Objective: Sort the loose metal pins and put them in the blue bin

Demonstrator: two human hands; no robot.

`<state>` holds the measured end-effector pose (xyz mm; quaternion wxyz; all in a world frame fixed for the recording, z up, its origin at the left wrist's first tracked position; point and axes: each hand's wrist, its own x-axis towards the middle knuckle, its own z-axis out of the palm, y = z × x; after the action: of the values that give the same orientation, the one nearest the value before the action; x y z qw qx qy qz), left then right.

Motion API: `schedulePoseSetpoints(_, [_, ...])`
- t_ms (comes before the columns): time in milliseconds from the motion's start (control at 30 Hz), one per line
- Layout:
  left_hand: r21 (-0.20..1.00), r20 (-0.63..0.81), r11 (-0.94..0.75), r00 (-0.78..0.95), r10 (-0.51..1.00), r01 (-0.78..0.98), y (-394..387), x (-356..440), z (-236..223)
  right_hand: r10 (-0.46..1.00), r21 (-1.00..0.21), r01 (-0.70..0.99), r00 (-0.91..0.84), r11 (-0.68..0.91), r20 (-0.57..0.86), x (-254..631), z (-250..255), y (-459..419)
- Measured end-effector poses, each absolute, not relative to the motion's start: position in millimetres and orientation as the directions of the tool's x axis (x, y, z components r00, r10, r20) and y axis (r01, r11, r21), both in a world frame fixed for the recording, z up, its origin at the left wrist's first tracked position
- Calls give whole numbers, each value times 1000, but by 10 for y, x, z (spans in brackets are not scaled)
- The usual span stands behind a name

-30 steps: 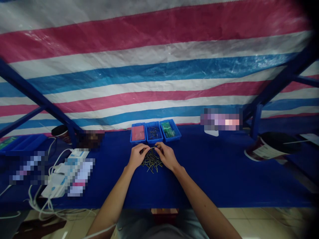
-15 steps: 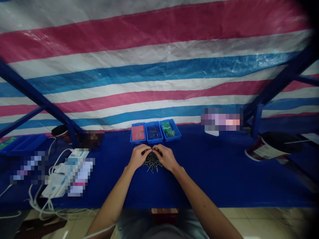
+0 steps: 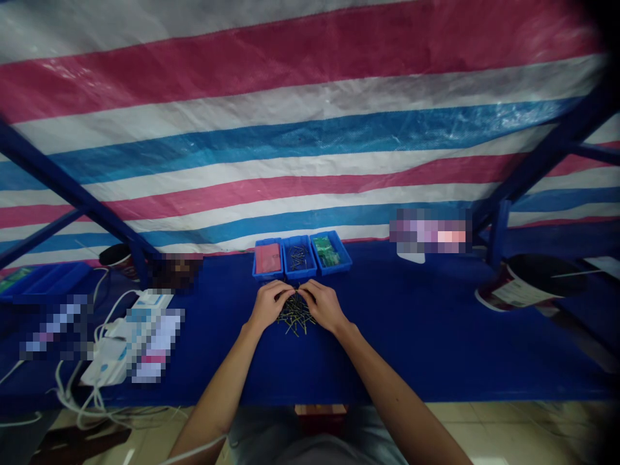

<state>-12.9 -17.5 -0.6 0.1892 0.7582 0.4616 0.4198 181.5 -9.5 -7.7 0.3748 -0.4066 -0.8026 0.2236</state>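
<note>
Seemingly, in the head view, the left hand (image 3: 268, 305) and right hand (image 3: 323, 305) curl inward, fingertips meeting over a heap of thin metal pins (image 3: 295, 320) between them; any grip is impossible to tell. Such pins look light, stiff and slippery, best pinched by the shank. A blue plastic bin (image 3: 299, 257) sits just beyond the hands.

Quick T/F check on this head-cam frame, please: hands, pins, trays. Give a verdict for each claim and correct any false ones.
1. The left hand and right hand are both at the far edge of the pile of pins. True.
2. The middle tray holds pins. True.
3. The right tray holds the red item. False: it holds green items; the red item is in the left tray.
4. The pile of pins lies inside a tray. False: it lies on the blue table, in front of the trays.
</note>
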Motion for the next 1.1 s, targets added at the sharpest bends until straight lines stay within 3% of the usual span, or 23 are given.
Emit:
schedulePoseSetpoints(500, [693,471,-482,170,866,536,-182,-139,8,837,-673,498,-336,547,432,1828,-14,-108])
schedulePoseSetpoints(733, [767,463,-349,-88,882,539,-178,-228,-10,850,-779,377,-47,501,524,1879,103,-110])
schedulePoseSetpoints(867, [761,437,-305,-105,893,573,-142,-243,-74,810,-751,466,114,468,575,1839,265,48])
schedulePoseSetpoints(1000, [741,439,-307,-85,894,597,-115,-234,-107,805,-663,595,42,455,591,1793,397,221])
schedulePoseSetpoints(1100, [744,437,-292,-106,893,601,-114,-229,-101,800,-633,589,-39,502,598,1797,334,224])
